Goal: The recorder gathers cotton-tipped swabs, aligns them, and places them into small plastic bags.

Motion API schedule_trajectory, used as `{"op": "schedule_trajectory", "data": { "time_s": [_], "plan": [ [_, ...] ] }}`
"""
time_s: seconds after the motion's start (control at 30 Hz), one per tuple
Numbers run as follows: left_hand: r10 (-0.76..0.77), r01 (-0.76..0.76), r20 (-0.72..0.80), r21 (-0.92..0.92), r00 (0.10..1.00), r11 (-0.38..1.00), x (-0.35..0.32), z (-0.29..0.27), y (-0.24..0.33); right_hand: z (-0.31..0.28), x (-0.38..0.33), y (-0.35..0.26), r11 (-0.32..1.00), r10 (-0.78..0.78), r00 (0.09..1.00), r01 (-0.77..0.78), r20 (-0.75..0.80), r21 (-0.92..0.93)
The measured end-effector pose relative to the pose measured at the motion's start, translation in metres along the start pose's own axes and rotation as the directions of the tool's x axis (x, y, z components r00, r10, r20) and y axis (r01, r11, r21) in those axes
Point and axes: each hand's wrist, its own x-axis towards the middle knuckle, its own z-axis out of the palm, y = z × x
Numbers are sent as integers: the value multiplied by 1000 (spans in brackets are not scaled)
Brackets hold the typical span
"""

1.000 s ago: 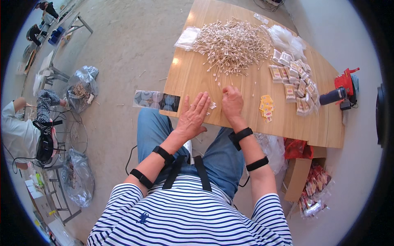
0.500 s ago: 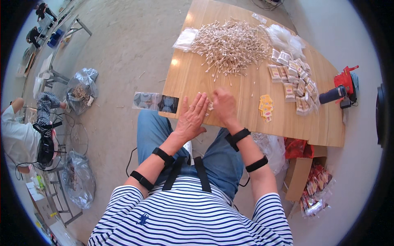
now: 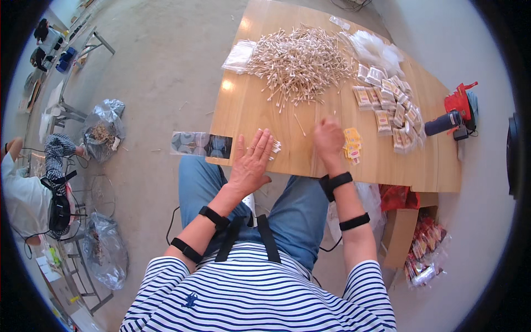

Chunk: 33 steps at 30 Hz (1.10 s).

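Observation:
My left hand (image 3: 251, 165) lies flat, fingers stretched, near the table's front edge. It covers a small bunch of cotton swabs (image 3: 276, 146), whose tips poke out beside its fingers. To the right, my right hand (image 3: 330, 138) is closed, with its fingers curled in; whatever they may hold is hidden. Just beside it lie several small yellow cards (image 3: 352, 145). Between the hands, a lone cotton swab (image 3: 300, 125) rests on the wood. Farther back spreads a large loose heap of cotton swabs (image 3: 301, 63).
Filled swab packets (image 3: 384, 102) and clear plastic bags (image 3: 376, 51) sit on the table (image 3: 249, 105) at right, near a dark bottle (image 3: 442, 123). A printed sheet (image 3: 202, 144) overhangs the left edge. A cardboard box (image 3: 399, 238) stands below right. A person (image 3: 30, 202) sits far left.
My right hand has moved right, away from the left hand, toward the yellow cards. The left hand stays flat on the swabs. The view has shifted slightly.

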Motion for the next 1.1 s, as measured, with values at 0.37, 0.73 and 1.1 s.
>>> {"op": "schedule_trajectory", "data": {
  "time_s": [0.37, 0.73, 1.1],
  "plan": [
    [-5, 5, -5, 5, 1000, 1000, 3, 2, -1, 14, -17, -9, 952, -212, 976, 220, -59, 214],
    [4, -4, -6, 14, 1000, 1000, 0, 2, 0, -1, -25, -31, 966, -97, 992, 114, -84, 231],
    [0, 0, -5, 30, 1000, 1000, 5, 3, -2, 14, -28, -44, 918, -248, 959, 279, -138, 282]
  ]
}}
